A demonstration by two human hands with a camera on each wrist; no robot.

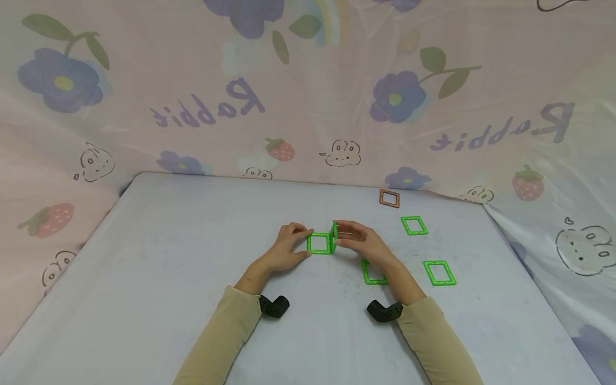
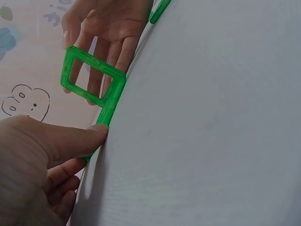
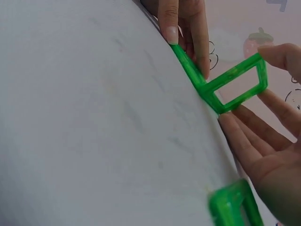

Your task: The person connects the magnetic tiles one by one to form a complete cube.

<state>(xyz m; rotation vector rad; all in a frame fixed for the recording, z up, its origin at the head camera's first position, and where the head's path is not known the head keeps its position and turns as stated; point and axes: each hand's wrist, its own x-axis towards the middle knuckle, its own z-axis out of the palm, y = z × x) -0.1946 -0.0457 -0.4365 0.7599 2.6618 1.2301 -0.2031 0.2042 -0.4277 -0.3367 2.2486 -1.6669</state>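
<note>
A green square magnetic tile [image 1: 319,252] lies flat on the table. My left hand [image 1: 287,248] pinches its left side between thumb and fingers. At its right edge a second green magnetic tile [image 1: 334,237] stands upright, the two touching edge to edge. My right hand [image 1: 364,243] holds this upright tile from the right, thumb at a top corner and fingers along its outer face, as the right wrist view shows. Close by the right wrist lies another green tile [image 1: 375,282], partly covered by the forearm.
Two more green tiles, one farther back [image 1: 415,233] and one nearer [image 1: 440,283], lie on the right of the white table [image 1: 144,267]. An orange square tile [image 1: 389,205] lies near the back edge. A patterned cloth [image 1: 308,107] hangs behind.
</note>
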